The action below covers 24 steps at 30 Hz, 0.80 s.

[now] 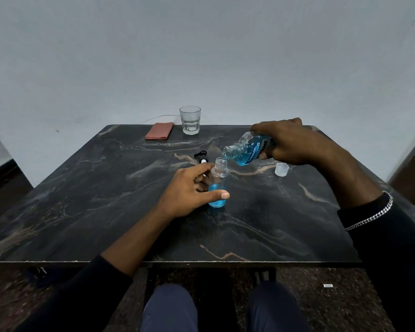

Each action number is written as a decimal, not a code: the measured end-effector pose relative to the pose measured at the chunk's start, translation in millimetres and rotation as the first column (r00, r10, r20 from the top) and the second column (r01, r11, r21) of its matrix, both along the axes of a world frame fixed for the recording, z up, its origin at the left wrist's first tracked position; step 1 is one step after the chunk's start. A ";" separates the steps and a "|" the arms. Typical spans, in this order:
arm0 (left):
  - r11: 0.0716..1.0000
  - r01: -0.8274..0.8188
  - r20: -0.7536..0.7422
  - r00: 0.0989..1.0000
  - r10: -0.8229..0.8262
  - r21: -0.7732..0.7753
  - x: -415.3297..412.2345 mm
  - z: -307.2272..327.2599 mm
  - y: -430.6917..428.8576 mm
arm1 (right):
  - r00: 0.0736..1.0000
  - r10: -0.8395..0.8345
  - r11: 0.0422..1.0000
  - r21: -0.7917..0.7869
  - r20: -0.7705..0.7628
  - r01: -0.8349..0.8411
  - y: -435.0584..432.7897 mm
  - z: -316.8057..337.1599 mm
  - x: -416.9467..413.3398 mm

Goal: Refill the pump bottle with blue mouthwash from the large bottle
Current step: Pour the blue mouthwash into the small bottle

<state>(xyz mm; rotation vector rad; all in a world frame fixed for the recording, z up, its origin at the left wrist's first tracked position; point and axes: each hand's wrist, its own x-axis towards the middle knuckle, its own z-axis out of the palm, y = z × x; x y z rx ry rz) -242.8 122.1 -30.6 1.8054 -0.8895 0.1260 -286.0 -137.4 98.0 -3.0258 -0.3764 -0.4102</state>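
The left forearm comes in from 7 o'clock, and the left hand (pixel 189 191) rests just left of centre, its thumb across the front of the pump bottle (pixel 217 202) and its fingers curled round behind it. The right arm enters from 4 o'clock and bends inward with the wrist raised. The right hand (pixel 289 142), at 2 o'clock from the left hand, grips the large bottle (pixel 248 149) from above, neck tipped toward 8 o'clock.
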 end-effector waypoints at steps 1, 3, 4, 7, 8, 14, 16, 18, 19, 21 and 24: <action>1.000 0.001 -0.003 1.000 -0.001 -0.003 -0.1 0.2 -0.2 | 1.000 0.001 1.000 0.000 0.004 -0.001 -0.3 -0.3 0.3; 1.000 0.010 -0.009 1.000 -0.010 -0.012 -0.4 0.3 -0.2 | 1.000 -0.002 1.000 0.001 0.008 0.002 -1.3 -0.7 1.3; 1.000 0.013 -0.010 1.000 -0.013 -0.016 -0.4 0.3 -0.3 | 1.000 -0.002 1.000 0.000 0.008 0.002 -1.8 -0.7 1.7; 1.000 0.014 -0.007 1.000 -0.014 -0.018 -0.5 0.2 -0.2 | 1.000 -0.001 1.000 0.003 0.009 0.001 -2.4 -0.7 2.8; 1.000 0.013 -0.006 1.000 -0.013 -0.018 -0.4 0.2 -0.1 | 1.000 -0.001 1.000 0.000 0.012 0.001 -2.4 -0.7 2.9; 1.000 0.020 -0.010 1.000 -0.020 -0.017 -0.4 0.4 0.1 | 1.000 -0.010 1.000 -0.008 0.015 0.010 -0.9 -0.8 1.8; 1.000 0.019 -0.009 1.000 -0.019 -0.018 -0.8 0.4 0.1 | 1.000 -0.007 1.000 -0.008 0.015 0.007 -0.9 -0.7 1.8; 1.000 0.013 -0.004 1.000 -0.013 -0.015 -1.0 0.4 0.2 | 1.000 -0.007 1.000 -0.004 0.012 0.007 -1.0 -0.5 1.7; 1.000 0.009 -0.001 1.000 -0.009 -0.014 -1.1 0.4 0.2 | 1.000 -0.008 1.000 0.000 0.011 0.008 -1.2 -0.4 1.6; 1.000 0.010 -0.005 1.000 -0.010 -0.020 -1.6 0.7 -0.2 | 1.000 -0.008 1.000 0.003 0.010 0.008 -1.4 0.0 1.7; 1.000 0.017 -0.006 1.000 -0.017 -0.025 -2.4 1.3 -0.5 | 1.000 -0.009 1.000 0.003 0.006 0.009 -0.7 0.4 1.1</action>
